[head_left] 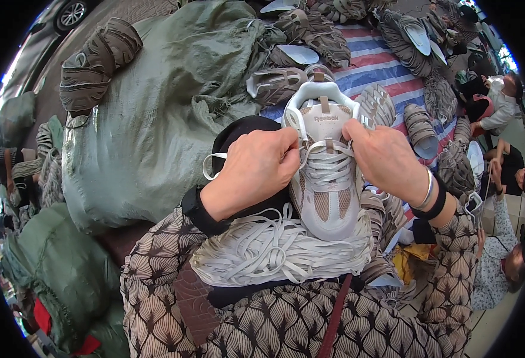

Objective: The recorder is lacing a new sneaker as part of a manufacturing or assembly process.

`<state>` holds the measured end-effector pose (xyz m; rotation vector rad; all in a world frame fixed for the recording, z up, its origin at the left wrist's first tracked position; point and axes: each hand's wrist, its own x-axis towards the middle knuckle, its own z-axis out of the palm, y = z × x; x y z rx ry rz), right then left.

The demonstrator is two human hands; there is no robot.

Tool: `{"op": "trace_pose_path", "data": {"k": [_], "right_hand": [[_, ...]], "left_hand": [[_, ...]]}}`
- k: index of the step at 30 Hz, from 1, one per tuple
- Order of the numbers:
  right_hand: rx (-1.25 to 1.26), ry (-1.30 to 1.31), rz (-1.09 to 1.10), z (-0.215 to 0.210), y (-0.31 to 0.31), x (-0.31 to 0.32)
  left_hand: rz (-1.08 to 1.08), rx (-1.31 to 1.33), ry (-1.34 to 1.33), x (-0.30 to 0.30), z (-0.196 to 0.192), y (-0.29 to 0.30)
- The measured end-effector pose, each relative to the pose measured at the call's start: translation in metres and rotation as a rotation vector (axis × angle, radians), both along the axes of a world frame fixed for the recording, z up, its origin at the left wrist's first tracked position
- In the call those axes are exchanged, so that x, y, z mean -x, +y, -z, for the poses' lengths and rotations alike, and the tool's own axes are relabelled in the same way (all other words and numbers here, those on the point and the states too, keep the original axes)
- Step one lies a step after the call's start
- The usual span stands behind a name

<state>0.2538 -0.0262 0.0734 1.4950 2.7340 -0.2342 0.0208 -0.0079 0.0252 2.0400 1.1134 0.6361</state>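
Note:
A white and beige sneaker (332,206) rests toe toward me on a thick bundle of white shoelaces (256,253) in my lap. Its tongue stands up, and a white lace (328,164) crosses several rows of eyelets. At the shoe's left eyelet edge, my left hand (259,164) is closed in a pinch on the lace, whose loose loop sticks out behind the fist. Thumb and forefinger of my right hand (387,155) pinch the right upper eyelet edge; whether a lace end is between them is hidden.
Several taupe sneakers (422,132) lie on a striped red, white and blue sheet (372,56) ahead. A bulging grey-green sack (131,143) fills the left, with a pair of shoes (95,68) on top. Green bags (65,271) stand lower left. People (498,271) sit along the right.

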Motion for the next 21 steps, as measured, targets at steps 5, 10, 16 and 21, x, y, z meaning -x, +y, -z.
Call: {"op": "trace_pose_path", "data": {"k": [5,10,16,21], "right_hand": [[0.034,-0.138,-0.046,-0.03,-0.001,-0.008],[-0.423,-0.099,-0.541,-0.024,0.036,-0.021],[0.134,0.172,-0.526,0.004,0.038,-0.029],[0.237,0.194,-0.302,0.017,0.032,-0.011]], "left_hand": [[0.059,-0.189,0.078,-0.02,-0.012,0.003],[0.178,-0.812,0.267,-0.005,-0.015,0.021],[0.617,-0.518,0.191,0.011,-0.012,0.035],[0.473,-0.193,0.184,0.004,-0.014,0.025]]}}
